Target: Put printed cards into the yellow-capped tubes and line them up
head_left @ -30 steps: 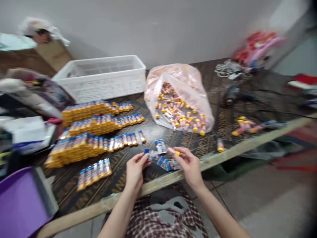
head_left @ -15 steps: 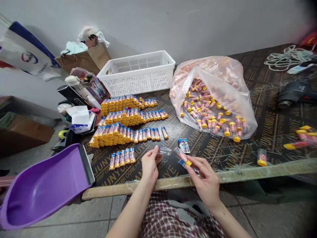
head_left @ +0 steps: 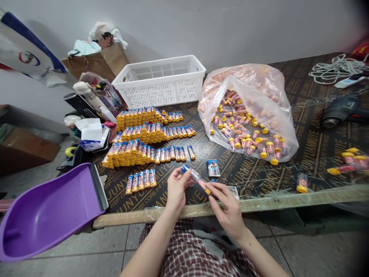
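My left hand point(head_left: 178, 189) pinches a clear sleeve with a blue end point(head_left: 185, 168). In my right hand point(head_left: 226, 207) is a small tube with a yellow cap point(head_left: 204, 186), its far end meeting the sleeve. Blue-and-white labels point(head_left: 213, 168) lie just beyond the hands, and another is partly hidden behind my right fingers. To the left stands a short row of labelled tubes point(head_left: 141, 181), with stacked rows of tubes point(head_left: 127, 153) behind. An open plastic bag point(head_left: 248, 80) of yellow-capped tubes rests at the back right.
A white basket point(head_left: 161, 90) stands against the wall. At the left is a purple dustpan point(head_left: 54, 211). One tube point(head_left: 302, 183) stands near the front edge at right, with loose tubes point(head_left: 353, 161), a heat gun point(head_left: 340, 111) and a coiled cable point(head_left: 334, 69) further right.
My right hand has moved left with the yellow-capped tube, which now meets the clear sleeve in my left hand. The sleeve's blue end now shows at my left fingertips.
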The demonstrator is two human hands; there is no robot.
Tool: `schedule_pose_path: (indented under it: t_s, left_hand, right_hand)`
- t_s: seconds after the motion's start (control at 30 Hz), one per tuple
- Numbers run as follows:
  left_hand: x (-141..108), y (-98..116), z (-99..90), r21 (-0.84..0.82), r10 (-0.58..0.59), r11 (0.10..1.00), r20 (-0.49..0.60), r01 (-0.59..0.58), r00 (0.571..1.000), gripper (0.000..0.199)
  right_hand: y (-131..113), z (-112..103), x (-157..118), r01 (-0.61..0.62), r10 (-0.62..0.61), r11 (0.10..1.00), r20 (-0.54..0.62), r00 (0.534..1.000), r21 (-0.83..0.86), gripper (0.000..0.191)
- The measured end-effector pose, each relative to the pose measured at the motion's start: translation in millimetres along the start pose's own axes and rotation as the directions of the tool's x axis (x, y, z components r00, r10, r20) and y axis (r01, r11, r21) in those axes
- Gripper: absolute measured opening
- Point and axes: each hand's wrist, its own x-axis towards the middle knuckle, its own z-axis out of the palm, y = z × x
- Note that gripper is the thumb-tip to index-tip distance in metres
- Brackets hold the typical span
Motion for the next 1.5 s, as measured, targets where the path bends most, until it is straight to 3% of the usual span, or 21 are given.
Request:
schedule_pose_path:
  t_s: [0.17,0.3,0.4,0.5,0.63,0.97,1.5]
  left_hand:
    - [-7.4,3.6,0.6,0.072,-0.131,0.99,0.142,0.122,0.981,0.063]
    - [-16.9,4.0,1.2,0.247,-0.315,0.938,0.313,0.243,0.896,0.046]
    - [-22.3,3.3,1.8,0.311,-0.356,0.918,0.368,0.247,0.859,0.038]
    - [-25.5,1.9,2.7,0.344,-0.372,0.905,0.359,0.249,0.856,0.037]
    - [-29.0,1.2,3.8,0.344,-0.378,0.902,0.343,0.259,0.86,0.039]
    - [-35.7,3.4,5.4,0.34,-0.403,0.893,0.315,0.294,0.859,0.041]
    - [-39.7,3.2,5.5,0.298,-0.383,0.908,0.307,0.295,0.871,0.039]
  right_hand:
    - [7.2,1.0,-2.3,0.025,-0.025,1.0,0.019,0.999,-0.002,0.054]
    - [10.3,-2.4,4.7,0.013,-0.012,1.0,0.012,1.0,-0.025,0.071]
    - [11.4,-7.3,10.5,0.021,-0.025,0.999,0.108,0.994,0.045,0.083]
    - [12.6,-10.6,12.4,0.015,-0.043,0.991,0.207,0.977,0.135,0.088]
    - [14.7,-11.0,9.8,-0.039,-0.016,0.974,0.241,0.97,0.222,0.087]
    - [12.2,-7.6,8.5,-0.073,0.007,0.946,0.204,0.979,0.317,0.089]
    - [9.3,-3.4,12.2,-0.039,-0.013,0.958,0.179,0.984,0.283,0.086]
